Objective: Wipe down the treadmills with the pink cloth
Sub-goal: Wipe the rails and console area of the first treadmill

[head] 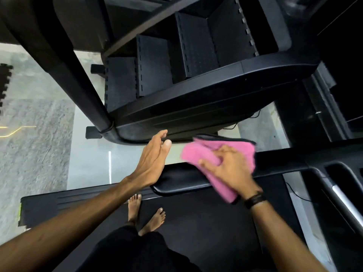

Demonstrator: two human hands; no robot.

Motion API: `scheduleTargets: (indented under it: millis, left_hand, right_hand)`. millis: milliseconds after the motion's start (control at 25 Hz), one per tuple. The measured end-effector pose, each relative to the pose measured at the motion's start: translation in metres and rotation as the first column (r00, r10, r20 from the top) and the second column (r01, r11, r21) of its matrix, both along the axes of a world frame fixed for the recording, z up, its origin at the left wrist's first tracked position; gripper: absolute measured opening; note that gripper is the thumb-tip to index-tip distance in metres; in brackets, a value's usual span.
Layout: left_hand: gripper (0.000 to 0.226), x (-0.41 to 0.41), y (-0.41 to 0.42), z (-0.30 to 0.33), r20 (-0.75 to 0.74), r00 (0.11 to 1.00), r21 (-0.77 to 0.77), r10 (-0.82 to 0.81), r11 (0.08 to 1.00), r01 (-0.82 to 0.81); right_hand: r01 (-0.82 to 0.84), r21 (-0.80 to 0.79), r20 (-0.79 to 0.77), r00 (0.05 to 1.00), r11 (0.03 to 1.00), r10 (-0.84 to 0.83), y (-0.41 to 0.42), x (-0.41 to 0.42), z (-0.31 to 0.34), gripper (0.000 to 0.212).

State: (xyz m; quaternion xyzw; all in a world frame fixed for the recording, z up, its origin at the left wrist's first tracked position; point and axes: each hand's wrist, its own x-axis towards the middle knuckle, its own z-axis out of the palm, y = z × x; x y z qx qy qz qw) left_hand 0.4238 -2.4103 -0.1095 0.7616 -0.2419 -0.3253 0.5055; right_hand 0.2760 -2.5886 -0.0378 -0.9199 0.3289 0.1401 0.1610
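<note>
**Mid-wipe on the treadmill handrail, cloth in the right hand**

Bare feet point(146, 213) planted on the dark treadmill belt point(196, 232), closest to the lens below the two forearms.

Right hand point(228, 169): fingers point(208, 163) spread and curled into the pink cloth point(212, 152), bunching a fold of it between thumb and forefinger while pressing it down. Pink cloth lying over the far end of the black padded handrail point(180, 183), one flap hanging toward the wrist past a dark wristband point(254, 199). Slight motion blur along the cloth's right edge, so probably mid-stroke, though not certain.

Left hand point(153, 160): fingers straight and close together, palm turned inward, holding nothing; fingertips point(164, 133) just beside or perhaps touching the lower edge of the black stepped machine point(196, 91) ahead, contact hard to call from this angle.

Progress, judged from the scene: wiping under way on this treadmill's handrail, with the cloth at one end only. No visible difference between wiped and unwiped surface on the black finish. Side rails, console frame point(334, 179) at right and any further treadmills apparently left to do.
</note>
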Motion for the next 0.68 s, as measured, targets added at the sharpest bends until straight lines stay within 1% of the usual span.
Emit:
scheduleTargets:
  millis: [40,80,120,160,200,240,280,320,360,400,440,480,520,560,600,640,680]
  left_hand:
    - [0.080,-0.001,0.000,0.000,-0.004,1.000,-0.002,-0.007,1.000,0.007]
    - [0.080,-0.002,0.000,0.001,0.007,1.000,-0.005,-0.016,1.000,0.016]
    - [0.080,-0.001,0.000,0.001,0.019,1.000,-0.007,-0.023,1.000,0.023]
    - [0.080,-0.001,0.000,0.001,0.028,0.999,-0.007,-0.024,1.000,0.024]
    - [0.080,-0.001,0.000,0.001,0.031,0.999,-0.006,-0.023,1.000,0.023]
    - [0.079,-0.001,0.000,0.001,0.031,0.999,-0.006,-0.022,1.000,0.022]
    - [0.080,0.000,0.001,0.001,0.035,0.999,-0.009,-0.026,1.000,0.026]
    - [0.080,0.001,0.001,0.001,0.045,0.998,-0.014,-0.032,0.999,0.032]
    - [0.080,0.001,0.000,0.001,0.059,0.998,-0.018,-0.038,0.999,0.039]
    - [0.080,0.001,0.000,0.002,0.071,0.996,-0.018,-0.047,0.999,0.049]
    - [0.080,0.001,0.000,0.002,0.075,0.996,-0.015,-0.054,0.998,0.056]
    - [0.079,0.001,-0.001,0.002,0.074,0.996,-0.009,-0.058,0.998,0.058]
    - [0.078,0.001,-0.001,0.003,0.072,0.996,-0.004,-0.061,0.998,0.061]
    - [0.078,0.001,-0.001,0.003,0.070,0.995,-0.002,-0.066,0.998,0.067]
    - [0.079,0.001,0.000,0.004,0.073,0.994,0.001,-0.076,0.997,0.076]
    - [0.080,0.001,0.000,0.005,0.078,0.993,0.009,-0.092,0.996,0.091]
    - [0.081,0.002,0.000,0.005,0.085,0.990,0.020,-0.112,0.994,0.110]
  right_hand:
    - [0.089,-0.045,-0.125,0.988,0.995,-0.094,-0.025,0.003,0.000,0.068]
    - [0.157,-0.094,-0.261,0.949,0.983,-0.176,-0.047,0.014,-0.005,0.067]
    - [0.183,-0.092,-0.379,0.902,0.979,-0.205,-0.056,0.032,-0.010,0.067]
    - [0.167,-0.050,-0.455,0.874,0.985,-0.171,-0.051,0.054,-0.018,0.066]
    - [0.113,0.023,-0.481,0.872,0.993,-0.088,-0.035,0.076,-0.027,0.066]
    - [0.042,0.083,-0.459,0.888,0.996,0.001,-0.010,0.091,-0.036,0.064]
    - [-0.040,0.110,-0.384,0.920,0.993,0.080,0.021,0.092,-0.036,0.060]
    - [-0.098,0.100,-0.254,0.960,0.990,0.121,0.046,0.084,-0.029,0.058]
    - [-0.102,0.096,-0.137,0.984,0.990,0.115,0.056,0.070,-0.020,0.057]
    - [-0.078,0.086,-0.080,0.993,0.993,0.085,0.051,0.055,-0.011,0.060]
    - [-0.022,0.086,-0.112,0.993,0.996,0.032,0.031,0.045,-0.004,0.065]
    - [0.045,0.065,-0.205,0.978,0.997,-0.031,0.005,0.040,-0.003,0.073]
    - [0.111,0.007,-0.331,0.938,0.994,-0.103,-0.019,0.042,-0.003,0.078]
    - [0.155,-0.034,-0.438,0.886,0.987,-0.154,-0.038,0.051,-0.013,0.078]
    - [0.165,-0.031,-0.519,0.840,0.986,-0.157,-0.041,0.065,-0.019,0.074]
    - [0.138,0.009,-0.547,0.830,0.990,-0.111,-0.029,0.082,-0.026,0.069]
    - [0.098,0.071,-0.538,0.842,0.993,-0.044,-0.008,0.097,-0.030,0.064]
